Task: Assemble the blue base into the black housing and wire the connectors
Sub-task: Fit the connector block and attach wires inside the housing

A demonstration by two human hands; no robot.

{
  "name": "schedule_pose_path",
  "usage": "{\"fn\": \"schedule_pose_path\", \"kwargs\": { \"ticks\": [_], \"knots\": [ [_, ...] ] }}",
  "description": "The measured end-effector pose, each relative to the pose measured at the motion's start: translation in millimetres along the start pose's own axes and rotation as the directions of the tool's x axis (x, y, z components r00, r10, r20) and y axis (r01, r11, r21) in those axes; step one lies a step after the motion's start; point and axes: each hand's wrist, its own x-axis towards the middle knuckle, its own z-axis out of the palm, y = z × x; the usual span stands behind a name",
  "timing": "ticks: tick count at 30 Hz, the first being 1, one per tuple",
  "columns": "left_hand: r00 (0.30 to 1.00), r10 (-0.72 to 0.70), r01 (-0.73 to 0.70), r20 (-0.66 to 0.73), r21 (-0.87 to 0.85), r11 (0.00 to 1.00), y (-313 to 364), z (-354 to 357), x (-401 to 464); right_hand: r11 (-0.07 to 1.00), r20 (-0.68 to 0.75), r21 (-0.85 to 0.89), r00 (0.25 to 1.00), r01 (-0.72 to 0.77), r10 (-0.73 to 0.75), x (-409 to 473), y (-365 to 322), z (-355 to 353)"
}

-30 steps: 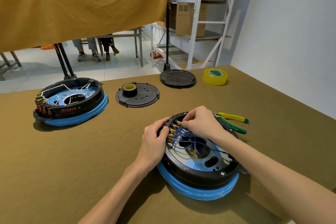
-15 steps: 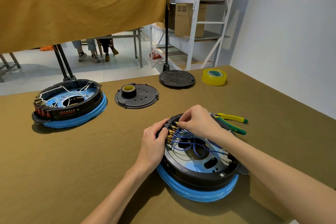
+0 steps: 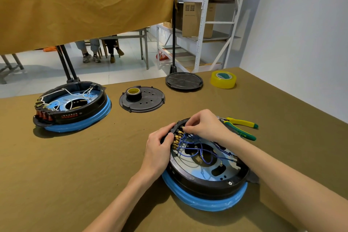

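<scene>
Your hands are working close together at the far rim of the black housing point(image 3: 205, 184), which is sitting on the blue base point(image 3: 203, 201) directly beneath them. Your left hand point(image 3: 159, 148) is gripping the housing's edge beside the gold connectors point(image 3: 177, 138), while your right hand point(image 3: 205, 125) is pinching a connector among the blue wires point(image 3: 195, 149). Green-yellow pliers point(image 3: 242, 127) are lying just beyond your right wrist.

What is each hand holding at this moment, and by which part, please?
Left hand grips the black housing at its connector-side rim; right hand pinches a brass connector at the terminal row.
</scene>
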Motion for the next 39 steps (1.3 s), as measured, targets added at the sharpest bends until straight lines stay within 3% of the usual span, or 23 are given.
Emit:
{"fn": "schedule_pose_path", "kwargs": {
  "ticks": [7,17,22,29,34,39],
  "knots": [
    [1.0,0.005,-0.005,-0.028,0.001,1.0,3,0,-3,0.916,0.182,0.282,0.953,-0.287,0.242,8,3,-7],
    [0.999,0.032,-0.032,0.003,0.006,0.999,10,-2,-3,0.935,0.124,0.223,0.96,-0.275,0.253,10,-2,-4],
    [0.998,0.014,-0.019,0.056,0.088,0.996,7,-5,-2,0.888,0.189,0.315,0.939,-0.334,0.286,7,0,-7],
    [0.998,0.065,-0.066,0.018,0.068,0.995,8,-4,-1,0.931,0.084,0.261,0.967,-0.254,0.24,5,-5,-2],
    [1.0,0.009,-0.01,-0.023,-0.008,1.0,11,0,-6,0.999,-0.126,0.0,0.991,-0.039,0.039,-7,-8,-2],
    [0.999,0.042,-0.042,-0.006,-0.005,0.999,10,-2,-5,0.978,-0.048,-0.175,0.991,0.112,-0.122,-22,-17,7]
  ]
}}
